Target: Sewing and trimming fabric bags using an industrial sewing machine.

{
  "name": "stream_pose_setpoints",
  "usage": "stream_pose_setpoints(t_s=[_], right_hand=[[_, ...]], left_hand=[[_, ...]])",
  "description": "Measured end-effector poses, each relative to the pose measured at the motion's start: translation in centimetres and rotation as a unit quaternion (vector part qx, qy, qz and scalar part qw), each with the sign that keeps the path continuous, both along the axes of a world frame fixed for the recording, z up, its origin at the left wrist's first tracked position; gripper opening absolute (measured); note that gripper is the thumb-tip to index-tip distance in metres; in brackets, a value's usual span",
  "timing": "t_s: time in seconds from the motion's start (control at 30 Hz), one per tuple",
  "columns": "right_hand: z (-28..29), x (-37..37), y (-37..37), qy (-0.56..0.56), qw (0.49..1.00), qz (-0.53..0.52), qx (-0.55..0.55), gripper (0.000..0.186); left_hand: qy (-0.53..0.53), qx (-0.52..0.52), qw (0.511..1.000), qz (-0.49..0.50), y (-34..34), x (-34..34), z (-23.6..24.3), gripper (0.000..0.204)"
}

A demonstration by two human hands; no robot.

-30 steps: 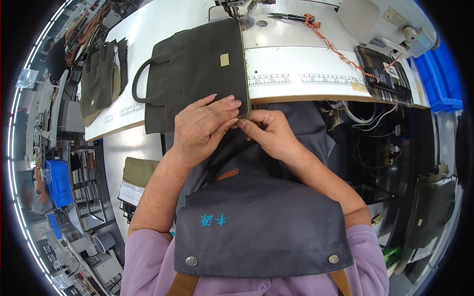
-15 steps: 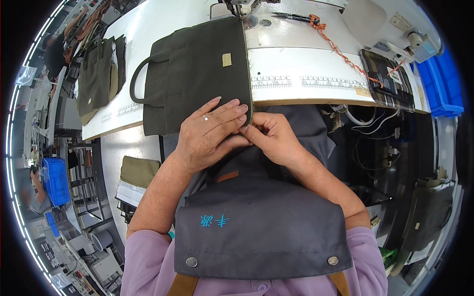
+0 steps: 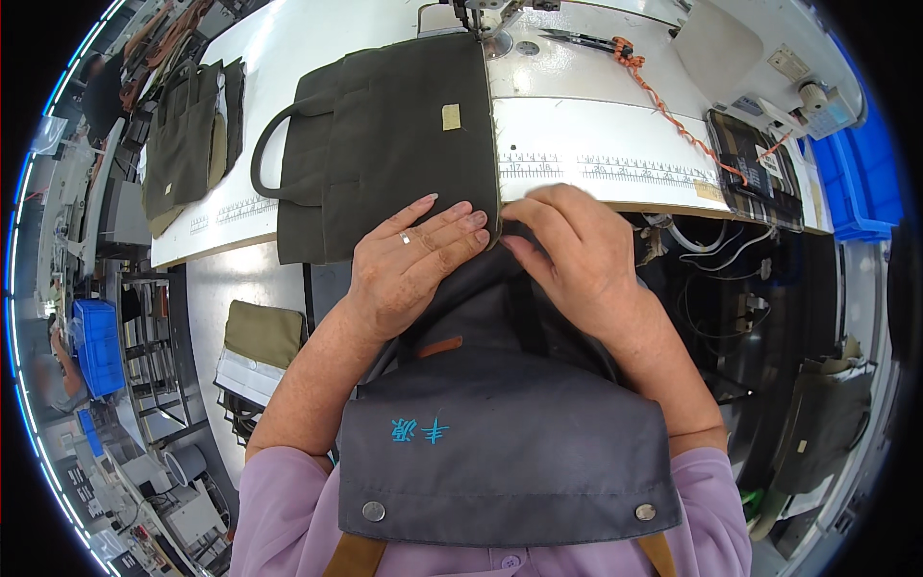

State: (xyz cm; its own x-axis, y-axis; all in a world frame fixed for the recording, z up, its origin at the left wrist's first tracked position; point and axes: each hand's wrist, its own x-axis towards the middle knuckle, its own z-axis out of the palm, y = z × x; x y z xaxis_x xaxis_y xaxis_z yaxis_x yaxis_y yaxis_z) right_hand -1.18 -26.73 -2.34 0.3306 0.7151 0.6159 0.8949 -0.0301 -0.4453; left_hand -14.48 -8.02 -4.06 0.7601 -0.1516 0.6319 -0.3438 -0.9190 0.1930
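Note:
A dark olive bag panel [image 3: 404, 135] with a loop handle at its left side lies on the white table, its far right corner under the sewing machine's presser foot [image 3: 478, 21]. My left hand [image 3: 409, 260] rests on the near right corner of the panel, fingers stretched out and close together. At that same corner my right hand [image 3: 577, 250] pinches the panel's right edge between thumb and forefinger. Light threads fringe this edge. A small yellowish patch [image 3: 451, 117] marks the panel's surface.
Black thread snips [image 3: 577, 40] on an orange cord lie right of the machine head. More olive bag pieces [image 3: 185, 135] are stacked at the table's left. A plaid item [image 3: 755, 173] lies at the right end, near a blue bin [image 3: 860, 197]. A printed ruler [image 3: 654, 173] follows the front edge.
My right hand has shifted right and slightly up, its fingers opening out from a tighter curl at the panel's edge. My left hand stays flat on the corner.

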Motion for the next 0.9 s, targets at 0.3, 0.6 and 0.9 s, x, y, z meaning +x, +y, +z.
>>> stream_pose_setpoints(t_s=[0.3,0.6,0.9], right_hand=[[-0.1,1.9,2.1,-0.175,0.982,0.059,0.047,0.016],[0.5,1.9,2.5,-0.166,0.981,0.071,0.067,0.012],[-0.5,2.1,2.7,-0.171,0.981,0.092,0.015,0.014]], left_hand=[[-0.034,0.009,0.997,0.064,0.2,-0.6,0.7,0.032],[0.043,0.123,0.975,0.182,3.7,-2.2,3.2,0.054],[0.112,0.118,0.983,0.084,4.8,-2.3,2.2,0.050]])
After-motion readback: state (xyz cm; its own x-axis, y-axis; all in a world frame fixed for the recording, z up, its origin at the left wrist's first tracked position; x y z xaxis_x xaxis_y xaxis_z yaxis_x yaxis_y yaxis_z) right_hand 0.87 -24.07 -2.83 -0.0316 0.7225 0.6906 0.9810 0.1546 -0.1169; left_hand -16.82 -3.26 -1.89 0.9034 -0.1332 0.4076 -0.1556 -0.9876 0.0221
